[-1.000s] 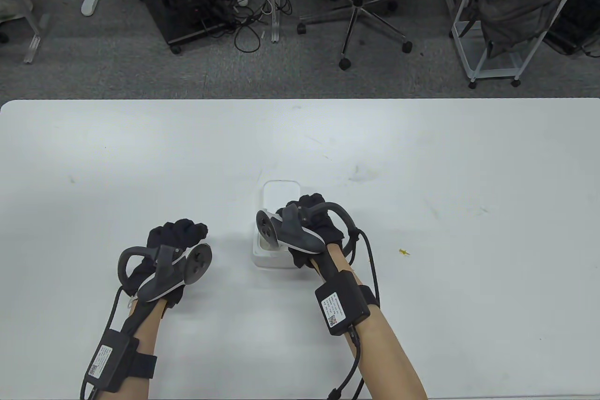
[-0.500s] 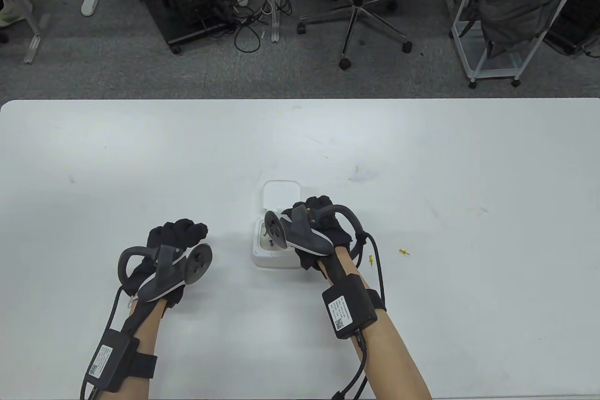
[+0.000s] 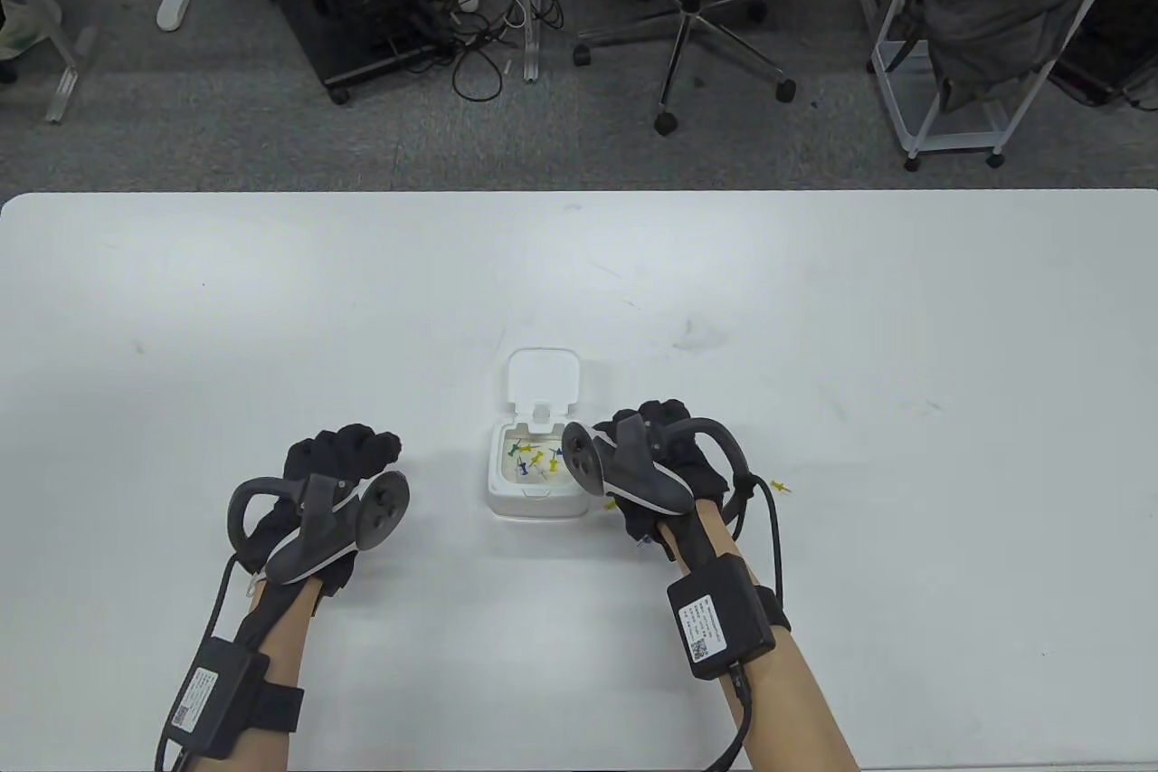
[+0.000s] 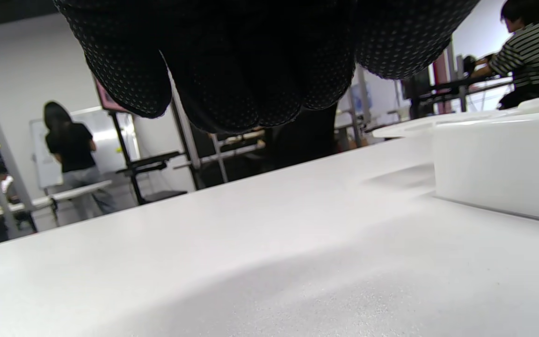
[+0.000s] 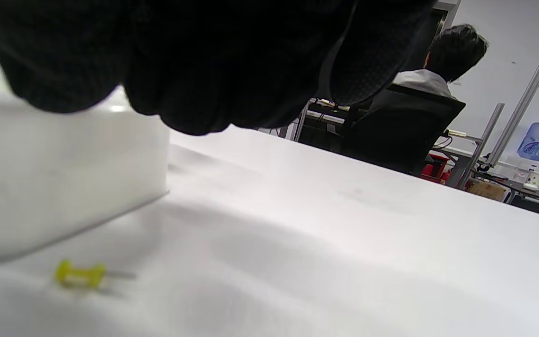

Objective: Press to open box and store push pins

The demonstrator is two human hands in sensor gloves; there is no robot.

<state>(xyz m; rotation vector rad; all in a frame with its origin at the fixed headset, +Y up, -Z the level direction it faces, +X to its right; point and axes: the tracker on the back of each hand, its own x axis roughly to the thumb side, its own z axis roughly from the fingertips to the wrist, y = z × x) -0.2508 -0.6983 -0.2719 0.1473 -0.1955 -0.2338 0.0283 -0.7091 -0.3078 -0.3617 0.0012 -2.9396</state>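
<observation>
- Small white plastic box (image 3: 534, 473), lid raised, sits near the white bench's (image 3: 271, 310) front edge, holding coloured push pins (image 3: 536, 460).
- Left hand (image 3: 335, 482) grip: curled, empty.
- Right hand (image 3: 665, 469) grip: beside the box; closure cannot be told.
- Yellow push pin (image 5: 80, 275) lies on the bench beside the box.

Table (image 3: 271, 310): white, w/ a few faint grey-brown scuffs. Box (image 3: 534, 500): white, lid (image 3: 541, 376) white too. Push pins in box (image 3: 536, 460): yellow, blue, green mix. Loose pin by box (image 5: 80, 275): yellow body, grey metal tip; another loose pin (image 3: 780, 487) on table, also yellow. Left hand (image 3: 330, 469) & right hand (image 3: 669, 464): black gloves, fine pale dot pattern on fabric seen in left wrist view. Trackers (image 3: 339, 523): dark grey w/ white underside. Wrist packs (image 3: 721, 616): black, white label. Floor (image 3: 226, 138): grey speckled carpet.
</observation>
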